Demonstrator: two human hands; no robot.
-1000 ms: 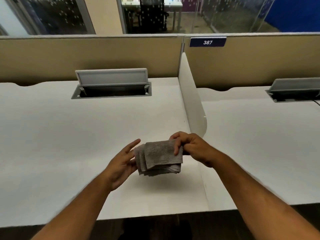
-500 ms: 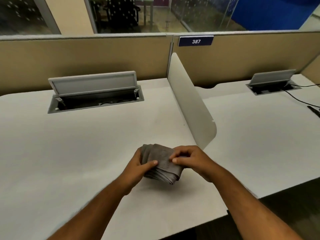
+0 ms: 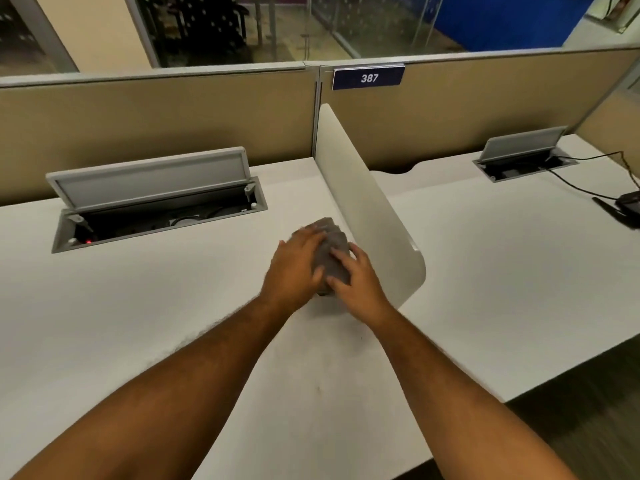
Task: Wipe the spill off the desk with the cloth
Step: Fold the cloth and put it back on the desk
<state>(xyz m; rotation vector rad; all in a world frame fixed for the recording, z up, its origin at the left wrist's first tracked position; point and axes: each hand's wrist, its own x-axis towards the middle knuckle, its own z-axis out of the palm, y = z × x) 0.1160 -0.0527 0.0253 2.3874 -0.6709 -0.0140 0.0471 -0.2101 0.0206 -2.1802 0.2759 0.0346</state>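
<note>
A folded grey cloth [image 3: 333, 250] lies pressed on the white desk [image 3: 166, 306], close to the curved white divider. My left hand [image 3: 294, 268] rests flat over the cloth's left side, fingers spread. The fingers of my right hand [image 3: 356, 278] press on the cloth's right and near part. Both hands cover most of the cloth. I cannot make out any spill on the desk surface; only faint marks show near the front edge.
A curved white divider panel [image 3: 367, 209] rises just right of the hands. An open grey cable hatch [image 3: 156, 202] sits at the back left. On the neighbouring desk are a second hatch [image 3: 523, 154], a black cable and a dark device [image 3: 627, 209]. Tan partition walls stand behind.
Both hands have carried the folded cloth forward, away from me, and set it down on the desk beside the divider. The camera view has shifted too.
</note>
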